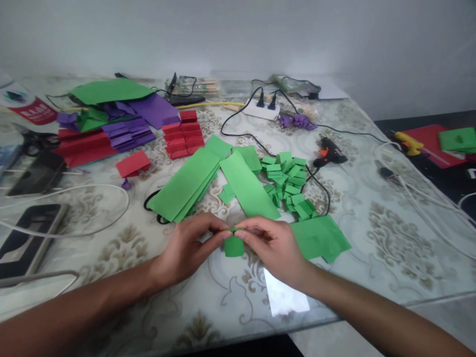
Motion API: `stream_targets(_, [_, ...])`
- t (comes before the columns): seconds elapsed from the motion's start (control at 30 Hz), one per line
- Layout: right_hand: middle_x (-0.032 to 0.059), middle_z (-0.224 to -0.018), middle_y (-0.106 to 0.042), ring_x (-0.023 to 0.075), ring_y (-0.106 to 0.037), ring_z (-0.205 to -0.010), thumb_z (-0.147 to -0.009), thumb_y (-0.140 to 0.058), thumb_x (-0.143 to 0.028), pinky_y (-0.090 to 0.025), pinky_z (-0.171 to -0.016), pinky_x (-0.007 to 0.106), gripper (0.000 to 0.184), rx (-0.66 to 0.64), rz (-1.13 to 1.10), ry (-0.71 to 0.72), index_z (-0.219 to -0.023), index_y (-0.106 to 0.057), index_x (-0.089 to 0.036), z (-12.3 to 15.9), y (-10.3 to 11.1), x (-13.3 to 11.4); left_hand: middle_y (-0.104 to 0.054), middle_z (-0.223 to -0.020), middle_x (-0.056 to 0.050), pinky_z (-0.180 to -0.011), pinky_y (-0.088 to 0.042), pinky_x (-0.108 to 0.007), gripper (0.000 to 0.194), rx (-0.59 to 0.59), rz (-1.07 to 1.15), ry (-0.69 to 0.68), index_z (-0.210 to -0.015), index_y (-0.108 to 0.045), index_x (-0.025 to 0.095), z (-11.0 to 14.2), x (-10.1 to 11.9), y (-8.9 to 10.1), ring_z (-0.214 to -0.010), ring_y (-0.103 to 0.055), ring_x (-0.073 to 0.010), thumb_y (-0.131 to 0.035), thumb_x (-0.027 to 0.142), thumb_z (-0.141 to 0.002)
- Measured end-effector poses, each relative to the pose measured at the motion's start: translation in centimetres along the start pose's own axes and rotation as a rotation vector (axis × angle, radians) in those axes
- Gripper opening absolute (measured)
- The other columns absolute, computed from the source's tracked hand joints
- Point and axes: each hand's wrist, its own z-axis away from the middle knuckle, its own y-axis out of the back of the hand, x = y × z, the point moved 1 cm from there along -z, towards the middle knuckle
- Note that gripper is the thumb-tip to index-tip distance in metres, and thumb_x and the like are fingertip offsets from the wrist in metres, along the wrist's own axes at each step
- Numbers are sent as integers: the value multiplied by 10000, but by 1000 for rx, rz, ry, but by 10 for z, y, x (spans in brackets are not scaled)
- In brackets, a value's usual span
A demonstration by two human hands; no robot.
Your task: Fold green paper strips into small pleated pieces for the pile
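A small green paper piece point(234, 247) hangs between my two hands, its top edge folded over. My left hand point(195, 243) pinches that edge from the left, thumb against fingertips. From the right, my right hand point(273, 245) grips the same fold. Just beyond lie long green paper strips point(189, 183) in a stack and another green strip point(249, 188) slanting toward my right hand. A heap of small folded green pieces point(286, 178) sits behind it. Partly under my right hand are wider green sheets point(323, 237).
A glue gun point(330, 152) and a power strip point(262, 108) with trailing cords stand at the back right. Red folded papers point(184, 134) and purple folded papers point(128, 133) lie at the back left. Scissors point(35, 139) and a phone point(29, 240) are at the left.
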Motion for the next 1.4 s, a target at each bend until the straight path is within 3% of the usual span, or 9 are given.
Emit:
stream_targets(0.4, [17, -790, -796, 166, -734, -682, -916, -749, -284, -594, -641, 263, 79, -11, -61, -19, -936, -779, -213, -1, -1, -1, -785, -823, -34, -662, -567, -241, 62, -13, 58, 54, -924, -741, 176, -3, 2, 1, -719, -728, -154, -711, 211, -966])
stream_targets(0.77, [16, -773, -772, 150, -698, -664, -945, -725, -293, -549, -613, 241, 106, -40, -18, -17, -923, -767, -198, -2, -2, -1, -762, -820, -16, -669, -555, -230, 47, -5, -10, -49, -923, -715, 184, -1, 4, 1, -715, -712, -141, -704, 172, -968])
stream_targets(1.13, [33, -856, -790, 177, -753, -779, -930, -737, -312, -616, -715, 277, 134, -72, -146, -65, -1015, -743, -209, -1, -3, 3, -772, -833, -13, -681, -548, -223, 17, -1, -5, -10, -954, -723, 192, 0, 1, 1, -730, -719, -139, -713, 191, -968])
stream_targets(1.4, [-4, -695, -691, 127, -604, -603, -938, -726, -336, -467, -552, 229, 156, -69, -72, -103, -890, -743, -189, -3, -1, 3, -760, -815, 2, -668, -554, -210, 65, 4, -17, -51, -924, -707, 200, -4, 6, 1, -709, -714, -131, -693, 151, -964])
